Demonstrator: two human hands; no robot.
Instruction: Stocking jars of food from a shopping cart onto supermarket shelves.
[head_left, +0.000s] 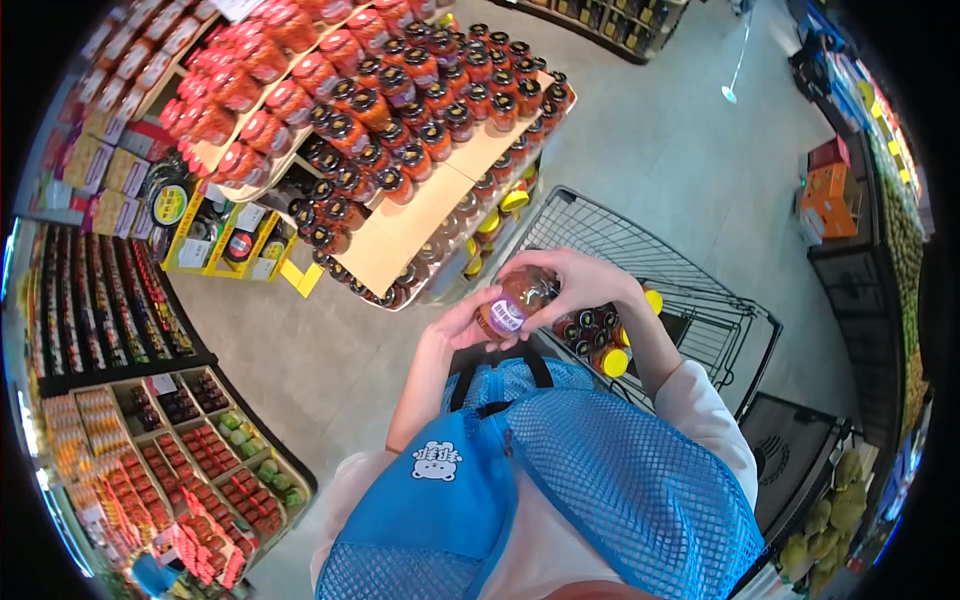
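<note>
In front of my blue mesh vest (622, 450), both hands hold a glass jar (529, 291) of reddish-brown food with a purple and white label. My left hand (469, 319) cups its lower, label end. From the other side, my right hand (574, 285) curls round it with the fingers spread along the glass. Just beyond my right forearm stands a wire shopping cart (652, 255), holding several dark-lidded jars (592, 330) and jars with yellow lids (615, 362). Part of the cart's load is hidden by my arm.
A display table (420, 217) bears rows of black-lidded jars (435, 139) and red-lidded jars (262, 131). Yellow-edged boxes (225, 244) stand at its left. Shelves (112, 300) and a compartmented stand (180, 465) line the left side. At right are an orange carton (829, 199) and large spiky fruit (825, 517).
</note>
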